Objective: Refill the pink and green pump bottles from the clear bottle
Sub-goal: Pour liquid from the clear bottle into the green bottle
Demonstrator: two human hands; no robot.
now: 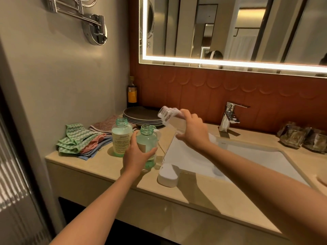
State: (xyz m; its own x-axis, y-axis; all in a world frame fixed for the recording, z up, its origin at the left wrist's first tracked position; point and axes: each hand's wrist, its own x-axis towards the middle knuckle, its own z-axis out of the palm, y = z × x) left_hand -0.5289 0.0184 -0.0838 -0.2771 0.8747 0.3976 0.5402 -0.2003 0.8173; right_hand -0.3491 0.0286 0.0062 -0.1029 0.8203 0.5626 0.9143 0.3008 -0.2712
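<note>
The clear bottle (169,115) is hanging in the air over the worktop (109,172), up and to the right of the green bottle (147,138). The right hand (192,133) is gripping it, fingers curled round its lower part. It is lying tipped, almost on its side, with its free end pointing up and left, toward the plates (139,114). It is blurry, so I cannot tell which end is the mouth.

The left hand (137,156) is wrapping round the green bottle and holding it steady on the worktop. Its top is off and its neck is standing open. The open neck is sitting down and left of the clear bottle, near but not under it. I think the clear bottle needs to come over that neck next.

There are two pump bottles. The other bottle (121,137) is standing just to the left, open too. Both are looking greenish, so I cannot tell which is pink. There is one clear bottle, one white lump (167,177) by the sink (247,156), one pile of cloths (77,140) and one tap (230,114).
</note>
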